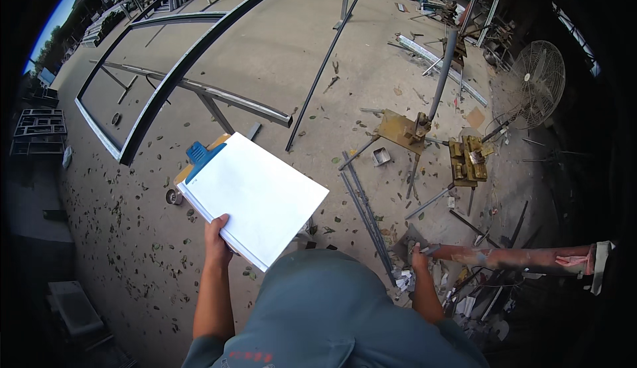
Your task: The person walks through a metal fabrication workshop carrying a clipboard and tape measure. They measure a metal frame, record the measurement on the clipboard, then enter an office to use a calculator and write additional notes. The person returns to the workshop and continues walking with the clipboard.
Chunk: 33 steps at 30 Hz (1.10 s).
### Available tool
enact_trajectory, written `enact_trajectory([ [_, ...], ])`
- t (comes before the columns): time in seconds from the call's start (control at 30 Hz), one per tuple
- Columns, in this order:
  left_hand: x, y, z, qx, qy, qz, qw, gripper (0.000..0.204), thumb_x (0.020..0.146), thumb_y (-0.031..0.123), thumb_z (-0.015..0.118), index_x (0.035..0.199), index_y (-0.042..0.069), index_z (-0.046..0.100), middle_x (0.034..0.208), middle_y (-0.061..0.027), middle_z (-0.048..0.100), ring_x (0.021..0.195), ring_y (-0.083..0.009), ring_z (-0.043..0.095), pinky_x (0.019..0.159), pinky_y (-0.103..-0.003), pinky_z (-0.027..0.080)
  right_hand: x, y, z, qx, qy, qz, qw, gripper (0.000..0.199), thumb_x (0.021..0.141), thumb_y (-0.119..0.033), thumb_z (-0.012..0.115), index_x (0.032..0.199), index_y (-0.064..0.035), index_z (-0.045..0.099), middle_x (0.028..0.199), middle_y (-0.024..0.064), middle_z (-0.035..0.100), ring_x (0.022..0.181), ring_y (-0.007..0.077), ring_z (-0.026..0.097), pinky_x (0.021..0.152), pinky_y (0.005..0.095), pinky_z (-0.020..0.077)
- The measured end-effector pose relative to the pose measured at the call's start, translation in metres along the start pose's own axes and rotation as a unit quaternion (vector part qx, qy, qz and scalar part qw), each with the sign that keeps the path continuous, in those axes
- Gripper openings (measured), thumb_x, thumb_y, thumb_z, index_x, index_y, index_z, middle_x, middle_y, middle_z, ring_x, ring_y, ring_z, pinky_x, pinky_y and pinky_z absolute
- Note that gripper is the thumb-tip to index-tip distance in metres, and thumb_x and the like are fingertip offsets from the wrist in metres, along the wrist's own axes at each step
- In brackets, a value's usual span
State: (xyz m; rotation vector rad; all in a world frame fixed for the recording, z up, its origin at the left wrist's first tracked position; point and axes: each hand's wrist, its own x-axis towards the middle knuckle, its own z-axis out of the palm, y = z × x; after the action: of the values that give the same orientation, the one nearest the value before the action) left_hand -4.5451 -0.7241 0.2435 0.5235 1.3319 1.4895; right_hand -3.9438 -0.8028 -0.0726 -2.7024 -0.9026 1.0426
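Note:
My left hand point(217, 240) grips the near left edge of a clipboard point(180, 174), thumb on top of the paper and the other fingers hidden underneath. A stack of white paper point(255, 192), almost blank, lies on the board. At its far left corner a blue clip point(202, 159) pins the sheets. The board is tilted in front of my body. Low at my right side, my right hand point(419, 259) looks closed, its fingers curled; whatever it may hold is too small to make out. Behind it appear a red post point(511, 256) and its dark metal plate point(406, 240); contact cannot be judged.
A long metal frame point(192, 56) rests on a steel beam point(232, 99) ahead to the left. Right of the board stand a yellow metal stand point(401, 132), a vise-like yellow machine point(468, 159) and a wire fan point(539, 82). Thin metal bars point(365, 212) and leaves litter the concrete floor.

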Motion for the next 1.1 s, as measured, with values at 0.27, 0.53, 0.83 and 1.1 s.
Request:
enact_trajectory([
  [0.27,0.157,0.032,0.086,0.088,-0.121,-0.019,0.989,0.062,0.078,0.024,0.058,0.125,-0.015,0.045,0.106,-0.0205,0.061,0.093,-0.0268,0.064,0.083,-0.035,0.051,-0.059,0.033,0.042,-0.234,-0.171,-0.194,0.937,0.043,0.097,-0.034,0.044,0.092,0.0029,0.067,0.08,0.0193,0.068,0.072,0.0368,0.066,0.066,0.0471,0.0527],
  [0.53,0.27,0.038,0.201,0.104,-0.222,-0.002,0.969,0.062,0.078,0.024,0.057,0.128,-0.012,0.044,0.108,-0.0209,0.061,0.095,-0.0274,0.064,0.084,-0.035,0.052,0.088,-0.082,0.012,-0.019,-0.041,0.02,0.999,0.046,0.095,-0.034,0.05,0.101,0.0102,0.063,0.082,0.0261,0.064,0.075,0.042,0.063,0.067,0.0531,0.0473],
  [0.83,0.37,0.052,0.287,0.1,-0.223,0.007,0.97,0.058,0.082,0.024,0.06,0.127,-0.011,0.047,0.106,-0.0186,0.062,0.092,-0.024,0.063,0.083,-0.033,0.05,0.183,-0.32,-0.073,0.066,0.028,-0.167,0.983,0.022,0.094,-0.016,0.055,0.081,0.0018,0.052,0.065,0.0101,0.048,0.056,0.0216,0.045,0.056,0.0458,0.0387],
  [1.1,0.517,0.034,0.336,0.056,-0.097,-0.005,0.994,0.059,0.078,0.023,0.059,0.123,-0.013,0.045,0.101,-0.0198,0.061,0.088,-0.0274,0.064,0.078,-0.036,0.053,0.245,-0.515,-0.104,0.148,-0.001,-0.253,0.956,0.017,0.082,-0.008,0.07,0.081,0.0005,0.056,0.065,0.0107,0.054,0.059,0.0236,0.052,0.059,0.0386,0.0444],
])
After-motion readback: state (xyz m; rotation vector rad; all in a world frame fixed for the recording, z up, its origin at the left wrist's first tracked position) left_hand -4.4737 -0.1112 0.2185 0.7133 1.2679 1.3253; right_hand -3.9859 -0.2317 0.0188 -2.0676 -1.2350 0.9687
